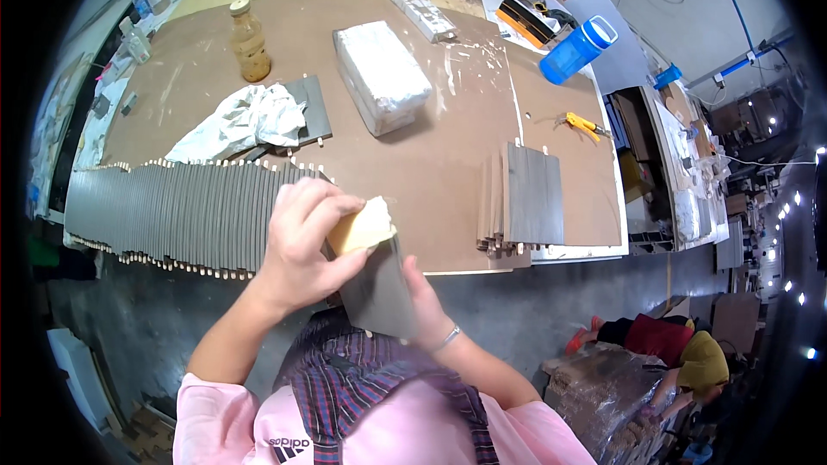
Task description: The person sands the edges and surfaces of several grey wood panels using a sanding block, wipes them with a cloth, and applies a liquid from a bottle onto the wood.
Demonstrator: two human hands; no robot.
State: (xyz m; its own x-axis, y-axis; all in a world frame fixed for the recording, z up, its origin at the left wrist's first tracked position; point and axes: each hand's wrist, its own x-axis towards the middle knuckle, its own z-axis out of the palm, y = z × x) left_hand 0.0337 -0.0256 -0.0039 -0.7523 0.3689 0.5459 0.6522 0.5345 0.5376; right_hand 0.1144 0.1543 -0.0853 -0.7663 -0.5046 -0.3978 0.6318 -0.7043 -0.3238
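Your left hand (301, 237) pinches one yellow sponge block (362, 226) against one flat grey panel (379, 288), held beyond the worktop's (431, 164) near edge; your right hand (424, 301) grips the panel from beneath, fingers hidden. A long row of doweled grey panels (172, 211) lines the near-left edge, a smaller stack (525, 198) sits near-right, bare brown board between.

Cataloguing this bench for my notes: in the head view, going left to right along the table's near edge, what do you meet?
Long row of grey panels → left hand with tan block → grey panel held by right hand → small stack of grey panels.
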